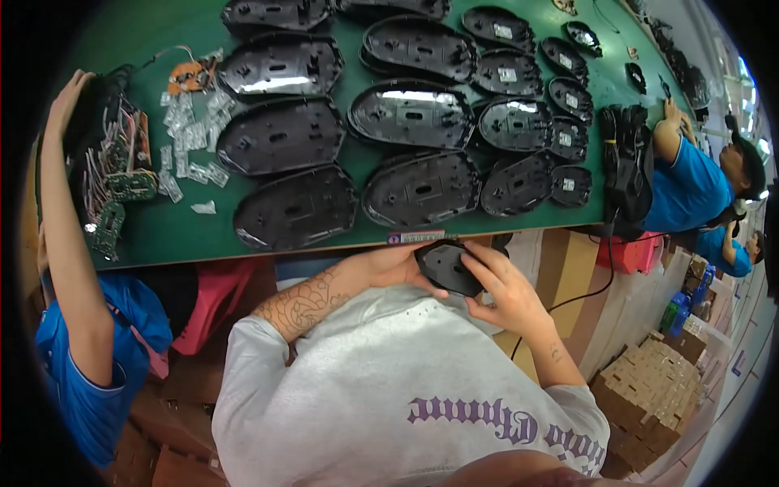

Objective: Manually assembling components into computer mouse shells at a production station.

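A dark, rounded plastic housing (445, 270) is held between both hands, just off the near edge of the green table. My left hand (399, 266) grips its left side, with the thumb along the lower edge. On the opposite side my right hand (508, 294) is closed, its fingers lying over the top right of the housing and the thumb below. Beyond the hands, large black plastic shells (422, 188) lie hollow side up in rows. Smaller black shells (571, 186) with pale labels inside are lined up to their right.
Wired green circuit boards (132, 186) and small clear packets (191, 134) lie on the table's left side. Stacked black parts (625, 162) stand at the right. Co-workers in blue shirts (690, 187) are on both sides. Cardboard boxes (649, 390) fill the floor at lower right.
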### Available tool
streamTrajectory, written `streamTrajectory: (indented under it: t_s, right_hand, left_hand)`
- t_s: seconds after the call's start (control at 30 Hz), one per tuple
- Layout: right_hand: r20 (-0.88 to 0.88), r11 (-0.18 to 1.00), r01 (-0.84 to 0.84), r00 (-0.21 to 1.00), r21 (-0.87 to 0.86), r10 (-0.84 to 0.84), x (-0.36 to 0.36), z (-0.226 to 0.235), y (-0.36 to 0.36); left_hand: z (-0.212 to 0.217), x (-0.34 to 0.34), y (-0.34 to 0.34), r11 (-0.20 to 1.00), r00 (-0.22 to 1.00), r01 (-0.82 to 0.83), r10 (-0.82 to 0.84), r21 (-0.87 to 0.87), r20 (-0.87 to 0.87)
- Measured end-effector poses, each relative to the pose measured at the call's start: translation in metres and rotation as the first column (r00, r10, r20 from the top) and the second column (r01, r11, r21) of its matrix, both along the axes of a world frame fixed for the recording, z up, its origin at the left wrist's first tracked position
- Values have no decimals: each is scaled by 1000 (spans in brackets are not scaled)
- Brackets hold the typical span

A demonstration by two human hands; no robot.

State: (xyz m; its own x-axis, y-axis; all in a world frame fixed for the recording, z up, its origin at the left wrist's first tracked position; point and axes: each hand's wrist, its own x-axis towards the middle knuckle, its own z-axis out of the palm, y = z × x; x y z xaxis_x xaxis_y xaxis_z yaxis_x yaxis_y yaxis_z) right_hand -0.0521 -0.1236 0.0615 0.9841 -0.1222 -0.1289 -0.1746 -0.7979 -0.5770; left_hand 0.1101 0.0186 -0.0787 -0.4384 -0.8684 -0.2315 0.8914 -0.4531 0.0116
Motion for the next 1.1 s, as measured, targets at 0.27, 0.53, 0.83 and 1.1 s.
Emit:
streamTrajectory:
  t_s: [0.27, 0.53, 0.83, 1.1]
  right_hand:
    - [330, 990, 119, 940, -78, -87, -32, -6, -4]
    - [335, 973, -228, 915, -28, 224, 12, 19, -22]
    - [495, 996, -71, 868, 55, 34, 15, 23, -7]
    - [585, 735, 643, 518, 214, -624, 98, 78, -116]
  left_hand:
    - [0, 0, -5, 963, 931, 151, -63, -223, 359]
    - [24, 11, -7, 947, 988, -154, 147, -281, -46]
    - [5, 19, 15, 905, 977, 45, 48, -424, 206]
    - [2, 22, 2, 878, 719, 338, -8, -339, 695]
